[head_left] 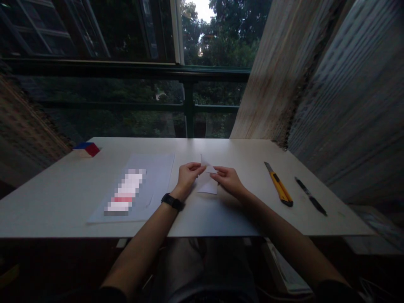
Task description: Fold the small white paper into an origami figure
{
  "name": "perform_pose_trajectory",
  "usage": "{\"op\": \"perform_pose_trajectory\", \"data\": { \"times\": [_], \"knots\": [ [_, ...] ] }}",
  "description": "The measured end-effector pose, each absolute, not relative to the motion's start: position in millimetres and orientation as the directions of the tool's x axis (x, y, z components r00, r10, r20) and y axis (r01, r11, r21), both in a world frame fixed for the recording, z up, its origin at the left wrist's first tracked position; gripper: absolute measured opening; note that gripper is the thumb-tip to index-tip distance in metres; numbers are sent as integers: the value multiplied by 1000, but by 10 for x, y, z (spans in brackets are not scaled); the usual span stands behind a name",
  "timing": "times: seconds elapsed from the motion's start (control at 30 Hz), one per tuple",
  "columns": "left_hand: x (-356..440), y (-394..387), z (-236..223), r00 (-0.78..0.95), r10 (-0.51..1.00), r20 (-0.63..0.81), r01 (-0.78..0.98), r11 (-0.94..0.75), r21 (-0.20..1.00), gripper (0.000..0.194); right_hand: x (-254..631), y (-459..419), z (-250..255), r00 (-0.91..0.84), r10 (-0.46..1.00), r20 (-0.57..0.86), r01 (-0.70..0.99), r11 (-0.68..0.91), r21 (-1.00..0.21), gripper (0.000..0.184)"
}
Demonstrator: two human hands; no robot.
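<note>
A small folded piece of white paper (208, 182) lies at the middle of the white table (240, 219), one corner sticking up. My left hand (188, 175), with a black watch on its wrist, pinches the paper's upper left part with curled fingers. My right hand (227, 179) pinches the paper's right side, fingers pressed together. Both hands rest on the tabletop close to each other.
Left of the hands lies a stack of white sheets (139, 191) with a blurred object on it. A red, blue and cream block (87, 149) sits at the far left corner. A yellow utility knife (279, 187) and a black pen (311, 196) lie to the right. A railing and window are behind.
</note>
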State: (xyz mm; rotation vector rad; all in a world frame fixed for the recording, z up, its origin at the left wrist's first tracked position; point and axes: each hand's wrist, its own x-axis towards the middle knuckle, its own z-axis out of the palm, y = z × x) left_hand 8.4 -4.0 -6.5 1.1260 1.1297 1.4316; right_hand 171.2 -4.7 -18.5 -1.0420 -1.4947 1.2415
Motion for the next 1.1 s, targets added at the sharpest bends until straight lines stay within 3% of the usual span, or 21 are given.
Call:
{"op": "perform_pose_trajectory", "data": {
  "times": [0.53, 0.77, 1.1],
  "knots": [
    [95, -68, -35, -28, 993, 112, -149, -115, 982, 37, 1721, -66, -208, -305, 876, 375, 405, 475, -781, 38],
    [77, -6, -91, -20, 991, 134, -107, -136, 985, 40, 1688, -106, -244, -276, 800, 533, 757, 523, -392, 41],
    [68, -48, -60, 93, 993, 78, -163, -63, 985, 40, 1695, -78, -294, -314, 761, 568, 759, 560, -330, 39]
  ]
}}
